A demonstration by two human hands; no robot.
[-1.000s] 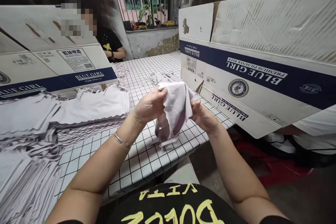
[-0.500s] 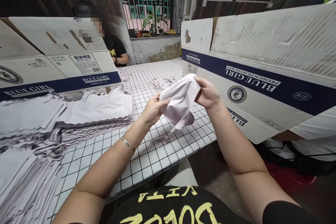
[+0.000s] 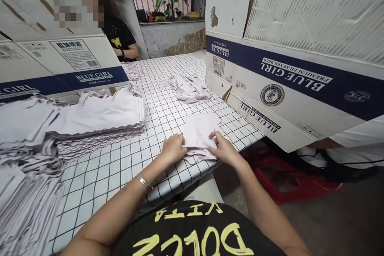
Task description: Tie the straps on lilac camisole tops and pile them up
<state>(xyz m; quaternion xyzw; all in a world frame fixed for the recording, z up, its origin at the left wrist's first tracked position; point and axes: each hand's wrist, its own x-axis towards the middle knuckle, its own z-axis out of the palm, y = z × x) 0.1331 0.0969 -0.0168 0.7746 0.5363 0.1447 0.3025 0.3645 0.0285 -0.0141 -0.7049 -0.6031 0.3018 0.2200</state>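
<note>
A pale pinkish-white cloth garment (image 3: 199,128) lies spread on the checked tabletop near its front edge, its lower edge bunched in folds. My left hand (image 3: 174,148) is closed on its near left corner, thumb and fingers together. At the near right side, my right hand (image 3: 223,148) pinches the cloth with bent fingers. Beyond them lies a crumpled heap of the same cloth (image 3: 190,88) with thin straps. Tall stacks of matching garments (image 3: 99,112) with wavy edges stand to the left.
A white and blue carton (image 3: 282,60) stands at the right, its lower corner jutting past the table edge. Another carton (image 3: 69,60) stands behind the stacks. A person (image 3: 123,40) in a black shirt sits beyond it. A red stool (image 3: 282,192) is on the floor at right.
Both hands have come down towards me with the garment, from holding it in the air to laying it flat on the table. The view has tilted downward.
</note>
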